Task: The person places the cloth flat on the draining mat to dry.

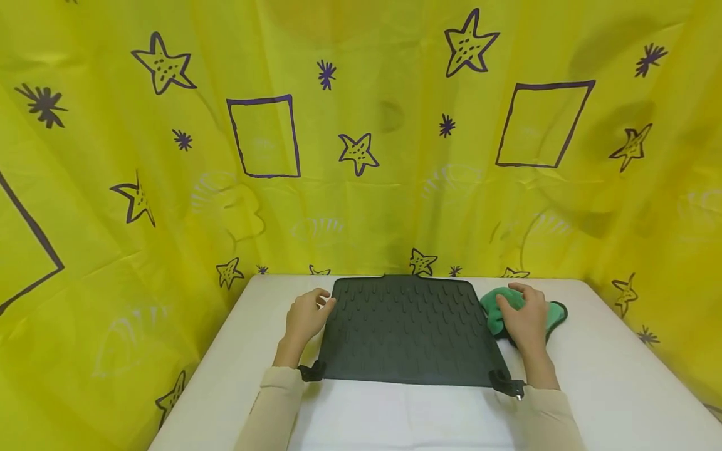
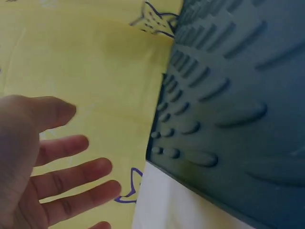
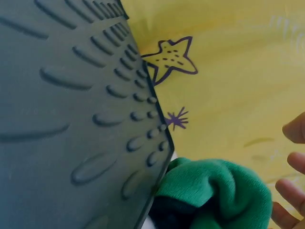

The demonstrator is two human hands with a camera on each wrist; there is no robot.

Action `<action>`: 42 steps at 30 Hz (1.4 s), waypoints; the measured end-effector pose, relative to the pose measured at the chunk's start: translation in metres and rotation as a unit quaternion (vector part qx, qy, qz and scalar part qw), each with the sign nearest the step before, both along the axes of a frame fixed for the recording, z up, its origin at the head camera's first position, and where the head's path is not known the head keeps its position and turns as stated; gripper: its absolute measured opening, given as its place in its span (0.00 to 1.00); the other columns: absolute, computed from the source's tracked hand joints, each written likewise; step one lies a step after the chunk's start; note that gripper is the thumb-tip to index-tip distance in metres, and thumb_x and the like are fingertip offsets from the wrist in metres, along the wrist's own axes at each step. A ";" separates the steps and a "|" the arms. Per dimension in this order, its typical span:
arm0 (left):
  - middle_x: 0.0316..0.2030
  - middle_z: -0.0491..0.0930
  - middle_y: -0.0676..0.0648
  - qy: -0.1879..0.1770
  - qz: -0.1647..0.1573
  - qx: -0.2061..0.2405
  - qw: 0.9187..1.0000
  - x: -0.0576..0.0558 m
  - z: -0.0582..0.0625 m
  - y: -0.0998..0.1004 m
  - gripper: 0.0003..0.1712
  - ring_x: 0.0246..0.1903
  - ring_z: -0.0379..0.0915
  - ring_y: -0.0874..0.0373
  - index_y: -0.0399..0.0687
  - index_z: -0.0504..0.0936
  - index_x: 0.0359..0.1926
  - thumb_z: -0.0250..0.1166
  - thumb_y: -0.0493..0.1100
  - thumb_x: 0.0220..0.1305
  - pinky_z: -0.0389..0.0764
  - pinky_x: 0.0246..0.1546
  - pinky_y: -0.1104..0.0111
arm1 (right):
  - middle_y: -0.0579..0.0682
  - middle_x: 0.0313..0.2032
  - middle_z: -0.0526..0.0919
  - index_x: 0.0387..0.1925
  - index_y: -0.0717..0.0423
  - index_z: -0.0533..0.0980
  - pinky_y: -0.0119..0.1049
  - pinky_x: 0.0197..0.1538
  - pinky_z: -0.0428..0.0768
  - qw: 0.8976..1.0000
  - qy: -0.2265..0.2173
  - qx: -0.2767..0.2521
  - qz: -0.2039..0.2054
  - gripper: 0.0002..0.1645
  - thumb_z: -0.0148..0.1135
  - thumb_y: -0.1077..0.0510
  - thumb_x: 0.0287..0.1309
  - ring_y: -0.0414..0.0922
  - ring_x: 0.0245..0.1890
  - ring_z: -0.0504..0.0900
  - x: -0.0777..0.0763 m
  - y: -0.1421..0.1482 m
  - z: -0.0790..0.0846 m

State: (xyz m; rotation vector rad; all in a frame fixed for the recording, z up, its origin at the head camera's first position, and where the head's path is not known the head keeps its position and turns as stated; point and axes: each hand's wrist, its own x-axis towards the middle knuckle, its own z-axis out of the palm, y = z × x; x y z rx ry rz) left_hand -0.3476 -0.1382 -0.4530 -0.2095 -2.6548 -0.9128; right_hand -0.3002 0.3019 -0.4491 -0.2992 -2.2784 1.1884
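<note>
A dark grey mat (image 1: pixel 406 332) with rows of raised oblong bumps lies on the white table, a tab at its far edge. Just beside its left edge is my left hand (image 1: pixel 307 316), and in the left wrist view its fingers (image 2: pixel 71 179) are spread, bent slightly, and hold nothing. A crumpled green cloth (image 1: pixel 555 313) with a dark edging sits against the mat's right side. My right hand (image 1: pixel 526 316) is over the cloth, fingers loosely bent. In the right wrist view the fingertips (image 3: pixel 288 191) appear at the cloth's right side; whether they touch it I cannot tell.
The white table (image 1: pixel 615 376) reaches back to a yellow curtain (image 1: pixel 389 207) printed with stars and frames, which also closes in both sides. Black wrist mounts (image 1: pixel 312 371) sit at both cuffs and overlap the mat's near corners in the head view.
</note>
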 end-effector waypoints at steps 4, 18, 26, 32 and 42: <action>0.42 0.89 0.43 -0.005 0.012 0.001 1.000 -0.003 -0.005 0.001 0.16 0.39 0.85 0.47 0.48 0.86 0.51 0.66 0.51 0.68 0.83 0.34 0.54 | 0.75 0.68 0.62 0.69 0.64 0.67 0.72 0.63 0.57 0.998 -0.047 0.029 -0.007 0.34 0.60 0.51 0.67 0.73 0.67 0.56 -0.001 0.007 -0.005; 0.42 0.89 0.37 -0.090 0.055 -0.008 0.994 -0.003 -0.031 0.004 0.13 0.37 0.86 0.41 0.43 0.86 0.48 0.70 0.42 0.63 0.83 0.35 0.52 | 0.81 0.72 0.54 0.78 0.71 0.43 0.73 0.68 0.55 0.976 -0.185 0.102 0.061 0.55 0.59 0.44 0.69 0.79 0.69 0.55 -0.007 0.031 -0.033; 0.44 0.89 0.37 -0.082 0.071 -0.015 0.994 -0.004 -0.035 0.005 0.14 0.40 0.86 0.37 0.40 0.87 0.48 0.70 0.38 0.61 0.84 0.39 0.49 | 0.79 0.70 0.60 0.78 0.66 0.51 0.74 0.66 0.61 0.979 -0.180 0.087 0.040 0.45 0.57 0.55 0.67 0.80 0.68 0.60 -0.005 0.040 -0.039; 0.45 0.89 0.38 -0.090 0.064 0.005 0.994 -0.003 -0.036 0.003 0.13 0.41 0.86 0.39 0.42 0.89 0.48 0.69 0.37 0.61 0.85 0.40 0.50 | 0.77 0.67 0.67 0.73 0.66 0.61 0.74 0.62 0.65 0.980 -0.171 0.099 0.017 0.36 0.55 0.56 0.68 0.80 0.63 0.66 -0.002 0.042 -0.038; 0.40 0.90 0.41 -0.074 0.059 0.008 0.995 -0.004 -0.037 0.001 0.12 0.41 0.87 0.41 0.41 0.90 0.46 0.69 0.36 0.60 0.84 0.42 0.50 | 0.79 0.61 0.72 0.69 0.66 0.66 0.72 0.57 0.67 0.985 -0.139 0.098 -0.007 0.31 0.56 0.57 0.70 0.78 0.59 0.70 0.004 0.042 -0.021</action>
